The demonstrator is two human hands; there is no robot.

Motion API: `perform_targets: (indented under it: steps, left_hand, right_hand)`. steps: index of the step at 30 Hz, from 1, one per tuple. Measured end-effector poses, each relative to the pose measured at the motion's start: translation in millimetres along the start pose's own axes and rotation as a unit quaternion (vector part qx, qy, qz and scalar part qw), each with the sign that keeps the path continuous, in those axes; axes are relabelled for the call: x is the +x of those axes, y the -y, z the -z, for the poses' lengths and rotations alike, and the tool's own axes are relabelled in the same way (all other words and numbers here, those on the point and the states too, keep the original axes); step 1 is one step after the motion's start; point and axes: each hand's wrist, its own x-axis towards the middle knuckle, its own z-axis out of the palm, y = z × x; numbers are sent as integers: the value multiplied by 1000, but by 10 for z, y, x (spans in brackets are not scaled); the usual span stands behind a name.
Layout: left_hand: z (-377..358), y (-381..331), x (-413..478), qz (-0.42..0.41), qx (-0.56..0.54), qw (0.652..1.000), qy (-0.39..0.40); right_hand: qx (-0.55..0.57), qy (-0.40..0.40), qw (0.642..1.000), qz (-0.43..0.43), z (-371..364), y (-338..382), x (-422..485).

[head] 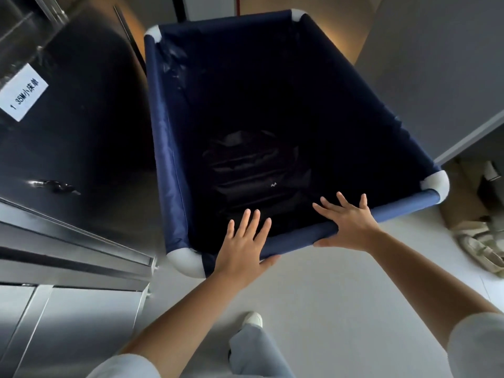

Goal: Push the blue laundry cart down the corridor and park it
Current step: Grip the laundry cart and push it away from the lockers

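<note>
The blue laundry cart [163,126] fills the middle of the head view, a deep navy fabric bin with white corner pieces. Dark folded material lies at its bottom. My left hand [245,241] rests on the near rim toward the left corner, fingers spread and straight over the edge, thumb under the rim. My right hand [349,222] lies on the same rim further right, fingers splayed, thumb below the bar. Neither hand is curled tight around the rim.
A stainless steel cabinet [76,148] with a white paper label [23,92] stands tight against the cart's left side. A grey wall panel [436,64] runs along the right. A bag and clutter [480,236] lie on the floor at right. My shoe [252,320] stands on pale floor.
</note>
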Motion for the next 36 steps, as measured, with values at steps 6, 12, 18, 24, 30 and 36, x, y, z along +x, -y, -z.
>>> perform_targets:
  steps: [6, 12, 18, 24, 30, 36]
  left_hand:
    - [-49, -219, -452, -33, 11, 999, -11]
    - [-102, -375, -1170, -68, 20, 997, -35]
    - [-120, -230, -2053, -111, 31, 993, -19]
    - [-105, 212, -2843, -159, 31, 987, 0]
    - [-87, 849, -3274, -192, 20, 981, 19]
    - [-28, 1509, -3386, -169, 48, 984, 32]
  right_hand:
    - [13, -14, 999, -43, -232, 191, -549]
    - [-1, 5, 996, -91, -494, 625, -1275]
    - [-5, 29, 993, -110, -742, 1377, -2008]
    - [-52, 70, 995, -53, -942, 2145, -2440]
    - [27, 39, 999, -23, -1020, 2916, -2554]
    - [75, -28, 997, -15, -962, 3617, -2421]
